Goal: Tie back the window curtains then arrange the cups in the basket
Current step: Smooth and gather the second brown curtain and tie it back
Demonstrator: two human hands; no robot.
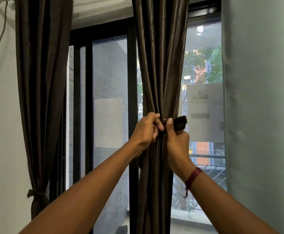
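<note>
The left hand (146, 128) and right hand (175, 137) are both gripping a dark tie-back strip (178, 123) around the gathered brown curtain (159, 65) – mid-window. Farther left, another curtain (41, 81) is hanging (already knotted low) beside the wall.

Light: soft daylight enters through the window (203, 85)
Curtains (159, 65): dark and backlit, sheen on the folds
Outdoors: hazy, washed out
Edges: wide-angle bending
Focus: mild softness throughout
</note>
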